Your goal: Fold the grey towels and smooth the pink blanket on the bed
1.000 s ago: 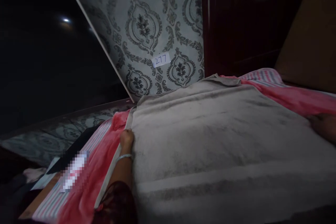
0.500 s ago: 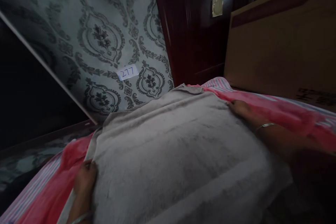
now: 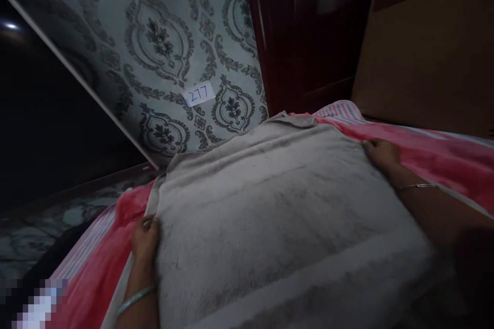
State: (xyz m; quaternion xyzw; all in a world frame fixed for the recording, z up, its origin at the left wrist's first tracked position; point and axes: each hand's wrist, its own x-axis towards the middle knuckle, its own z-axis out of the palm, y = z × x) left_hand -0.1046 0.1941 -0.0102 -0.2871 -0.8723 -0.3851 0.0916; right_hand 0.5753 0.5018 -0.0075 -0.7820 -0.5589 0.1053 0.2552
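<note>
grey damask wallpaper point(image 3: 162, 46) and dark red wooden door point(image 3: 304, 36) beyond rectangular grey terry towel point(image 3: 278, 205), rough nap, spread flat on fleecy pink blanket point(image 3: 436, 157). left hand point(image 3: 145, 239) curled shut on towel's left edge; right hand point(image 3: 380, 154) on its right edge, fingers bent, hold unclear.

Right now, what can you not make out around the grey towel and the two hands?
Head view only:
- left hand fingertips: under grey towel edge, grip unclear.
- right hand fingertips: at towel edge, grip unclear.
- Towel's near edge: cut by frame bottom.
- Bottom-left corner: pixelated patch.
</note>
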